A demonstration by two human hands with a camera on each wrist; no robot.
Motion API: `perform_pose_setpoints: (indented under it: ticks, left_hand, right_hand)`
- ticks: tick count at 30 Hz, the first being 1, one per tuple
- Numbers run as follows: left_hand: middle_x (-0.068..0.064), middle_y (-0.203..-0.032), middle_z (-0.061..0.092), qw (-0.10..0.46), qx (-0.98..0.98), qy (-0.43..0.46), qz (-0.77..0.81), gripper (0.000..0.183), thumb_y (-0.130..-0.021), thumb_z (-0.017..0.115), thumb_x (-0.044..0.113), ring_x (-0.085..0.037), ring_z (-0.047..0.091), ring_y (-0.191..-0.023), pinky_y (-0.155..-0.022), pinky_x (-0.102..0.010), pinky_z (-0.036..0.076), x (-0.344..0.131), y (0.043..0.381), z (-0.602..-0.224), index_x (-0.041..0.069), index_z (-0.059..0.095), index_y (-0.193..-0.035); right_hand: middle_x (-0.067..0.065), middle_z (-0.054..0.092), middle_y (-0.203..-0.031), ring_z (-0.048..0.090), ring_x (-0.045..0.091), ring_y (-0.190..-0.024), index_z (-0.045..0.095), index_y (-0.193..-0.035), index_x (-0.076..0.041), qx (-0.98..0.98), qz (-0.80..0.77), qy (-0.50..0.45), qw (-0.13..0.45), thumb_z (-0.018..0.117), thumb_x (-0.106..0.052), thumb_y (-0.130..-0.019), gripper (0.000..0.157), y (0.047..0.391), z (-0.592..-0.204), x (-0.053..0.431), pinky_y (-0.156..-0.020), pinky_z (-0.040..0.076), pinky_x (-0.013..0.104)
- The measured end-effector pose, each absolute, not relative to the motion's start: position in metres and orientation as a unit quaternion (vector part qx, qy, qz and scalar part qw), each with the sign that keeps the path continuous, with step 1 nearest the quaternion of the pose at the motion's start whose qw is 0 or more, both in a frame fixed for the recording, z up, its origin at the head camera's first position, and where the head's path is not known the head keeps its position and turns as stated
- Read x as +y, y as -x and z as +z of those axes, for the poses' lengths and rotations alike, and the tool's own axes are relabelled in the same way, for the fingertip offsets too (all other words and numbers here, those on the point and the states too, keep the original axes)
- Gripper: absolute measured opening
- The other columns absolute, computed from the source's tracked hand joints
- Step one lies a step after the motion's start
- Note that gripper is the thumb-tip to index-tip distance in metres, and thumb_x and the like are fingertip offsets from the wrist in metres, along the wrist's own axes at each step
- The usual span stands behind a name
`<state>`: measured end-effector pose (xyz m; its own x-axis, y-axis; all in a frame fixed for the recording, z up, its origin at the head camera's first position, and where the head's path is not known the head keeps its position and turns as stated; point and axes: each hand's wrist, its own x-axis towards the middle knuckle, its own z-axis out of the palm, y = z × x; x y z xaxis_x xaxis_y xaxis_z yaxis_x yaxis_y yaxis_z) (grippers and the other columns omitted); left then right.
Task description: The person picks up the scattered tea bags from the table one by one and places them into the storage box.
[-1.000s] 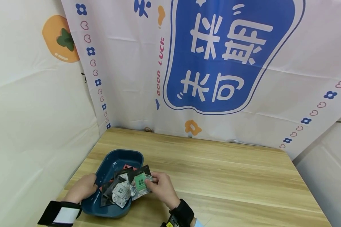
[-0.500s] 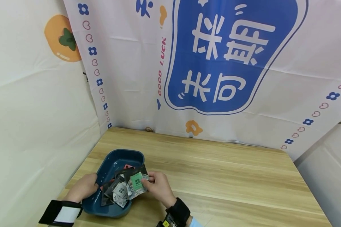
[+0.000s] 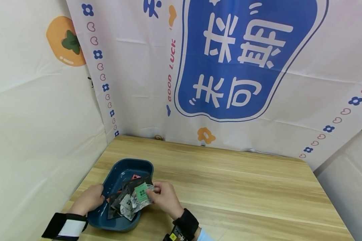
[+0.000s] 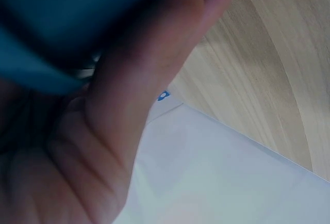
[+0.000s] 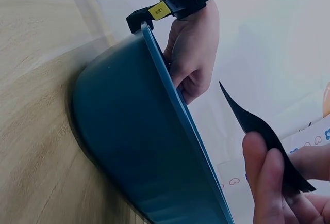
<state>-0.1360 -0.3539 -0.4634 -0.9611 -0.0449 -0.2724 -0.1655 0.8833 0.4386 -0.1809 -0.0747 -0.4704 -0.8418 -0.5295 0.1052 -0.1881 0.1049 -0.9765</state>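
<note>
A dark blue rectangular tray point(image 3: 123, 164) stands on the left of the wooden table. My left hand point(image 3: 88, 200) grips its left rim; in the left wrist view that hand point(image 4: 118, 100) lies close against the blue wall. Between thumb and fingers, my right hand point(image 3: 167, 198) pinches a flat black-and-white packet point(image 3: 141, 192) with a green label by its right edge. The right wrist view shows this packet point(image 5: 263, 133) edge-on, bent, above the tray's rim. Several similar packets point(image 3: 126, 204) overlap inside the tray, partly hidden by the held one.
The wooden table point(image 3: 229, 187) stretches away to the right of the tray. A white printed cloth point(image 3: 144, 110) hangs behind the table's far edge, and a pale cloth point(image 3: 42, 134) runs along its left side. Both wrists wear black straps.
My right hand has moved slightly left, carrying the green-labelled packet further over the packets in the tray. The left hand and the tray stay in place.
</note>
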Motion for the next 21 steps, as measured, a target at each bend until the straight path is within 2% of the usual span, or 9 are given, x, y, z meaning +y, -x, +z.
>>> perform_pose_setpoints:
  ticks: [6, 13, 21]
  left_hand:
    - [-0.012, -0.07, 0.058, 0.139, 0.958, 0.062, 0.242, 0.01, -0.086, 0.05, -0.004, -0.018, 0.058, -0.061, -0.055, -0.039, 0.056, -0.354, 0.137, -0.463, -0.011, 0.056, -0.09]
    - [-0.013, -0.073, 0.059, 0.15, 0.958, 0.068, 0.235, 0.011, -0.086, 0.051, -0.003, -0.018, 0.057, -0.063, -0.057, -0.04, 0.055, -0.352, 0.137, -0.463, -0.011, 0.056, -0.092]
    - [-0.013, -0.072, 0.058, 0.143, 0.96, 0.065, 0.231, 0.011, -0.087, 0.05, -0.004, -0.019, 0.057, -0.062, -0.055, -0.039, 0.055, -0.352, 0.136, -0.462, -0.012, 0.055, -0.092]
  right_hand:
    - [0.018, 0.074, -0.082, 0.064, 0.006, -0.064, 0.069, -0.101, 0.002, 0.726, -0.62, 0.264, 0.136, 0.064, -0.011, -0.089, 0.018, 0.178, -0.465, -0.078, -0.052, 0.053, 0.02]
    - [0.015, 0.074, -0.079, 0.061, 0.001, -0.061, 0.069, -0.095, 0.0, 0.728, -0.615, 0.265, 0.145, 0.064, -0.009, -0.088, 0.013, 0.18, -0.47, -0.085, -0.05, 0.049, 0.015]
    - [0.015, 0.074, -0.08, 0.061, 0.0, -0.063, 0.068, -0.096, 0.001, 0.729, -0.607, 0.286, 0.134, 0.065, -0.011, -0.088, 0.015, 0.18, -0.472, -0.09, -0.053, 0.05, 0.016]
